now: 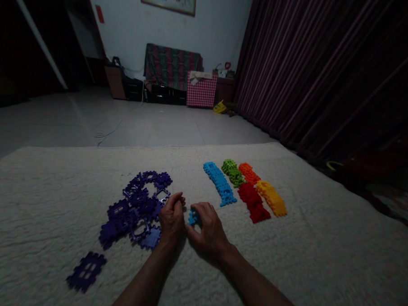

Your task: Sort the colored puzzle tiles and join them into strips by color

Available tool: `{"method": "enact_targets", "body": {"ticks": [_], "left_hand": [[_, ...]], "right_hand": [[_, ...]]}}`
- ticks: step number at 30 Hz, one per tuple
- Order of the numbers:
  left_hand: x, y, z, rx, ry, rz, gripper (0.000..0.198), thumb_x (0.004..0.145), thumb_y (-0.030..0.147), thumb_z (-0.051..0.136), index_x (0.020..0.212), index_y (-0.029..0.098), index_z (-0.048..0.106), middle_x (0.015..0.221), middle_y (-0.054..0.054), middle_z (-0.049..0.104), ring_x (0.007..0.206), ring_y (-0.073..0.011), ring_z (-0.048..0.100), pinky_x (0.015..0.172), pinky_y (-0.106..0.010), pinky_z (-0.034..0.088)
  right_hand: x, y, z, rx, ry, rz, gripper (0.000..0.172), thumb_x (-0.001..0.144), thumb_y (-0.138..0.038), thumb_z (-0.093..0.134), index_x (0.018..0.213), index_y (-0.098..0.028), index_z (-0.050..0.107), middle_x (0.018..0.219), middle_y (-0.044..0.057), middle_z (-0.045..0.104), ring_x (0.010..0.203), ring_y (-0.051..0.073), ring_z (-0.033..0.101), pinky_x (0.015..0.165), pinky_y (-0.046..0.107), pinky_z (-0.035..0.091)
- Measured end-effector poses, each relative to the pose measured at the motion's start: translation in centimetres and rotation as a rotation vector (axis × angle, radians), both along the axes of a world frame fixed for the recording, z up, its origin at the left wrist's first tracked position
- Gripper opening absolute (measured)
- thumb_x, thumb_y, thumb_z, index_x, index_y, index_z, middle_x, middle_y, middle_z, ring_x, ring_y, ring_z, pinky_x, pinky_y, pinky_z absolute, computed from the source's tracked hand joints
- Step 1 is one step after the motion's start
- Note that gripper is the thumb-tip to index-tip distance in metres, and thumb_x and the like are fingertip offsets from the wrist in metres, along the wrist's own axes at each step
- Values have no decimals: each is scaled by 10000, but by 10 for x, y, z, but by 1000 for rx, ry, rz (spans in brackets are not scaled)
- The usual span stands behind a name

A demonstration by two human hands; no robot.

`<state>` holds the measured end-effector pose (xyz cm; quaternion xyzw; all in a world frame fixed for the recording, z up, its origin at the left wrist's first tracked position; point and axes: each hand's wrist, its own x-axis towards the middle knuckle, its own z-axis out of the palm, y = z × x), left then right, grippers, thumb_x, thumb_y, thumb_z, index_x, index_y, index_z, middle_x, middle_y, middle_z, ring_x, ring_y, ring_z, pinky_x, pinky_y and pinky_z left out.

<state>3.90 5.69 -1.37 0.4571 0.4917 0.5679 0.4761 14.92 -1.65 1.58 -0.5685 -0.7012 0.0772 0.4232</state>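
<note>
Between the thumb and fingers of my right hand [207, 227] is a light blue interlocking plastic tile [192, 216] with notched edges. My left hand [172, 218] is curled closed just to the left of it; whatever may be inside its fingers is hidden. Next to the left hand lies a loose heap of dark purple interlocking tiles [119, 223], some solid and some with window openings. To the right and farther off, tiles lie in overlapping rows by colour: light blue [219, 183], green [233, 173], orange [249, 173], red [254, 202] and yellow [272, 199].
A single purple window tile [86, 271] lies apart at the near left. Everything rests on a cream textured cover [303, 265]. Beyond its far edge is a tiled floor [158, 126] with a thin cable [105, 135]. Dark curtains [295, 76] hang on the right.
</note>
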Motion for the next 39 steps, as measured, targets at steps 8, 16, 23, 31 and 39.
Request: {"method": "enact_targets", "body": {"ticks": [8,16,23,31,39], "left_hand": [[-4,-10,23,217,314,-216,227,800,340,575,809,180,736,794,-50,707,764,-177,646,729,-289,497],[-6,-12,26,227,397,-354,185,778,315,583,704,186,693,689,-11,660,673,-149,601,659,-254,449],[-6,-11,25,235,405,-374,186,764,333,592,689,192,687,677,-10,672,658,-158,613,652,-258,469],[-5,-11,24,264,438,-383,220,789,340,570,750,188,724,738,-38,713,706,-182,659,672,-278,488],[-4,-13,25,270,401,-342,203,762,318,585,759,194,745,715,-29,714,677,-176,649,645,-270,488]], "right_hand": [[12,13,-11,217,30,-130,469,787,-194,629,1239,-199,500,1187,112,564,1152,247,518,995,436,460],[12,12,-10,229,-63,-146,464,775,-149,571,1230,-213,509,1190,110,570,1157,265,520,1002,483,449],[7,6,-6,175,-87,-227,488,740,-171,596,1224,-180,533,1186,127,571,1138,269,517,995,468,449],[40,-1,-8,91,-62,-385,489,766,-276,669,1221,-170,526,1164,128,568,1121,275,518,988,463,462],[77,2,-20,80,-150,-578,521,792,-307,625,1279,-177,489,1223,147,531,1169,302,499,977,492,466]]}}
